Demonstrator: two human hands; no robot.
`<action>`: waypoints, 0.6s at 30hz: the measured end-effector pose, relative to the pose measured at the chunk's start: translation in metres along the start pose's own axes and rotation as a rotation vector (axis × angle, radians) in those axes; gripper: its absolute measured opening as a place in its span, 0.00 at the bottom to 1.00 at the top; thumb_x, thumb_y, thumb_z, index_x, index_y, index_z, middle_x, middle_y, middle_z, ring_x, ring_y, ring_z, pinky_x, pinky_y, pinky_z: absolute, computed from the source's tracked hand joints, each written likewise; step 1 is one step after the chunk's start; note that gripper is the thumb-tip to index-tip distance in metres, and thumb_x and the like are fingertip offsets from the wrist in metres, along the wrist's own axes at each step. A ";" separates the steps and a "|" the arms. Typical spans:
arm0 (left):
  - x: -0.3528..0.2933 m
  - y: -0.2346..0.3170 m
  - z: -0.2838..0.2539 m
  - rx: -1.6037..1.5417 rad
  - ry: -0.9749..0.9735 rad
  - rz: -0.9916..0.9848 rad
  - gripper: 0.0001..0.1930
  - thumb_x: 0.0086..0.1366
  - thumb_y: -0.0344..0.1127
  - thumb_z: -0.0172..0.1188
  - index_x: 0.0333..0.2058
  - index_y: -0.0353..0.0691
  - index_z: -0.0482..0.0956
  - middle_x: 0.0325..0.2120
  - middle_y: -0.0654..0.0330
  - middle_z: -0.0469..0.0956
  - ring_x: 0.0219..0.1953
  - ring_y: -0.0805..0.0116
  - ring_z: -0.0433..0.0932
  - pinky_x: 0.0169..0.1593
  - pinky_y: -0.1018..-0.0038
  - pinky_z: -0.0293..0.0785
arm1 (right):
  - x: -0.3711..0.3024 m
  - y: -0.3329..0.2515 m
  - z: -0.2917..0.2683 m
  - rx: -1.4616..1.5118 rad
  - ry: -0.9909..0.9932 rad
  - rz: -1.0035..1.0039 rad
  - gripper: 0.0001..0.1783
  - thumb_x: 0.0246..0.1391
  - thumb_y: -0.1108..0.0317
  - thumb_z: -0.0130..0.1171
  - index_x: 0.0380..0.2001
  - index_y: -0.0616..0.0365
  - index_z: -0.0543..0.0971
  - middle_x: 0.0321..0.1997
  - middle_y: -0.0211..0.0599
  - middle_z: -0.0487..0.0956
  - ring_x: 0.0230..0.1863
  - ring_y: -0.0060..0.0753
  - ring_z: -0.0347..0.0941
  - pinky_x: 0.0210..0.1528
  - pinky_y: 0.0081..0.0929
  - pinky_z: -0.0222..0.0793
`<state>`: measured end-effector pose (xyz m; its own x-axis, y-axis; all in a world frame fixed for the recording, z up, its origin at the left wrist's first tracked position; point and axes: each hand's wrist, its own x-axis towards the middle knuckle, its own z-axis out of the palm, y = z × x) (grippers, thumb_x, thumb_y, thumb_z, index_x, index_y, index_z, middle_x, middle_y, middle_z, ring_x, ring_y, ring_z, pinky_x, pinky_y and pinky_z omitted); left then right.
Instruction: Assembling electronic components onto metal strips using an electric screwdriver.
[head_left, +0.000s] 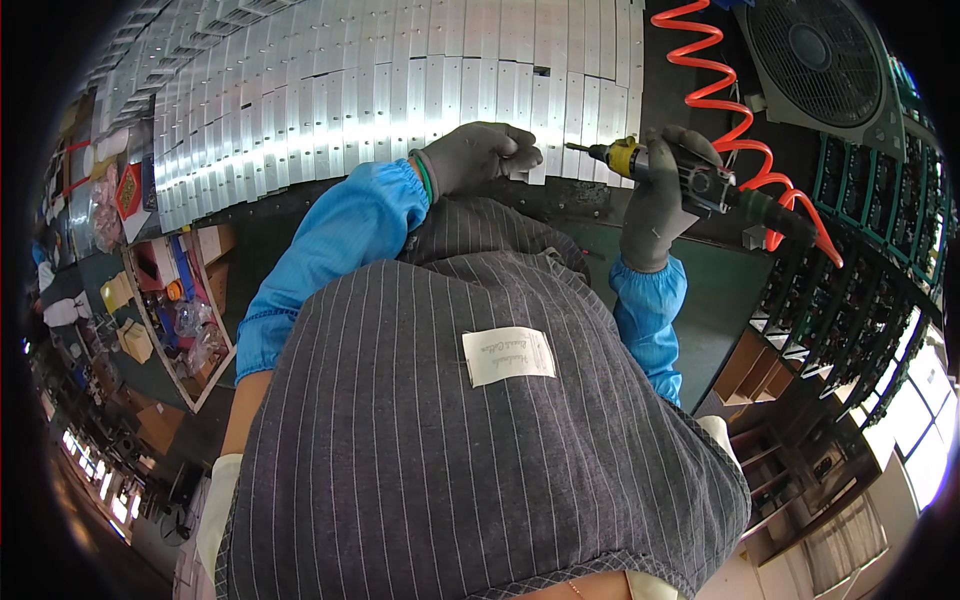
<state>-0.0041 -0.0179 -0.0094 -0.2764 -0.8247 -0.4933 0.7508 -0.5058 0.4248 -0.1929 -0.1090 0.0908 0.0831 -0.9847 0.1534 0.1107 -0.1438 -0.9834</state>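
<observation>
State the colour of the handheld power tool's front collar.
Yellow; the front collar shows best in the head view.

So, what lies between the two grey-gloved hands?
In the head view: the slim bit and yellow collar of the dark power tool in the right hand, with silvery metal strips behind.

Smooth, shiny metal strips; glossy plastic coiled hose; matt cloth apron.
</observation>
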 end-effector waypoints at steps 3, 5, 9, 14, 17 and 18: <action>-0.005 0.003 -0.007 -0.015 0.037 0.003 0.19 0.65 0.33 0.47 0.51 0.28 0.68 0.45 0.47 0.74 0.52 0.60 0.72 0.60 0.70 0.67 | -0.001 0.012 -0.006 0.022 0.008 0.015 0.15 0.45 0.80 0.56 0.39 0.64 0.71 0.39 0.40 0.73 0.39 0.30 0.73 0.46 0.29 0.71; -0.007 0.005 -0.002 0.037 0.105 0.001 0.18 0.64 0.32 0.48 0.50 0.27 0.68 0.45 0.47 0.74 0.52 0.60 0.72 0.60 0.71 0.67 | -0.001 0.016 -0.008 0.012 0.006 -0.001 0.15 0.44 0.79 0.57 0.39 0.64 0.71 0.38 0.40 0.74 0.39 0.29 0.73 0.45 0.28 0.71; -0.016 0.017 0.026 0.191 0.307 0.004 0.18 0.62 0.28 0.48 0.50 0.26 0.68 0.44 0.47 0.75 0.50 0.59 0.74 0.59 0.74 0.68 | 0.001 0.025 -0.008 -0.029 0.005 -0.008 0.14 0.44 0.80 0.57 0.37 0.64 0.72 0.36 0.39 0.75 0.37 0.28 0.73 0.44 0.27 0.71; -0.007 -0.001 -0.009 -0.003 0.110 0.082 0.17 0.64 0.29 0.47 0.49 0.26 0.68 0.43 0.47 0.76 0.47 0.60 0.75 0.56 0.75 0.71 | 0.000 0.026 -0.005 -0.082 -0.093 -0.047 0.15 0.41 0.84 0.58 0.36 0.65 0.72 0.32 0.39 0.77 0.33 0.27 0.75 0.40 0.27 0.74; -0.013 0.009 0.006 0.020 0.139 0.051 0.17 0.64 0.29 0.46 0.49 0.27 0.68 0.42 0.47 0.76 0.46 0.60 0.76 0.55 0.75 0.72 | -0.002 0.029 0.001 -0.034 -0.123 -0.118 0.15 0.42 0.86 0.57 0.36 0.66 0.72 0.30 0.40 0.76 0.27 0.27 0.75 0.34 0.25 0.75; -0.015 0.011 0.009 0.055 0.166 0.042 0.17 0.65 0.30 0.46 0.49 0.27 0.68 0.42 0.47 0.76 0.45 0.60 0.76 0.54 0.75 0.72 | -0.003 0.028 0.004 -0.033 -0.125 -0.116 0.15 0.42 0.86 0.57 0.36 0.66 0.72 0.30 0.40 0.76 0.27 0.27 0.75 0.34 0.25 0.75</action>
<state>0.0029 -0.0129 0.0092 -0.1393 -0.7946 -0.5909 0.7241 -0.4888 0.4866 -0.1861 -0.1098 0.0636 0.1948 -0.9415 0.2752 0.0939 -0.2614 -0.9607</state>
